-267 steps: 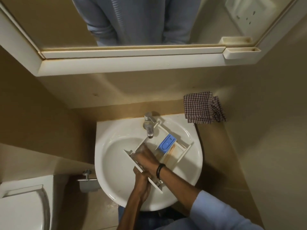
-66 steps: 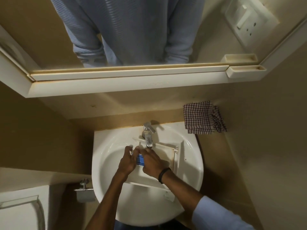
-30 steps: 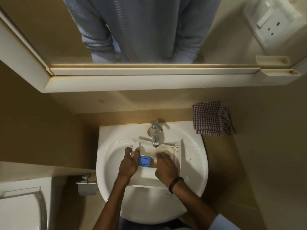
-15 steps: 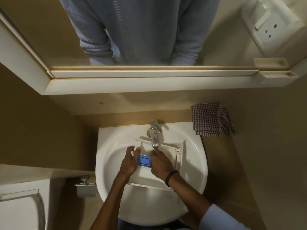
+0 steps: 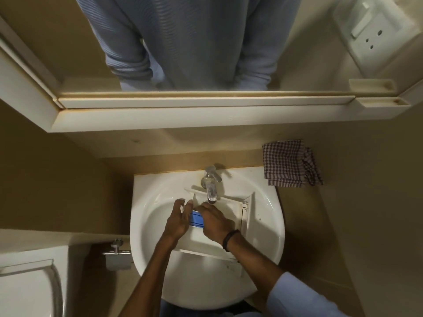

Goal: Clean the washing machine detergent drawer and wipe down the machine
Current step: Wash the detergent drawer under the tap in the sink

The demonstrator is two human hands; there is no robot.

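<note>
The white detergent drawer [image 5: 231, 209] lies in the white sink [image 5: 146, 213] under the chrome tap [image 5: 211, 183]. A blue insert [image 5: 196, 218] shows between my hands. My left hand [image 5: 178, 221] holds the drawer's left edge, with its fingers spread over the rim. My right hand [image 5: 215, 221], with a black wristband, rests inside the drawer beside the blue insert, fingers reaching under the spout. Whether they curl round anything is hidden.
A folded checked cloth [image 5: 289, 163] lies on the ledge right of the tap. A mirror [image 5: 183, 42] with a white frame hangs above. The toilet [image 5: 25, 287] and a paper holder [image 5: 117, 257] are at the lower left. Walls stand close on both sides.
My right hand has slid left and up toward the tap, covering more of the blue insert. The left hand stays on the drawer's left edge. The view shifted slightly.
</note>
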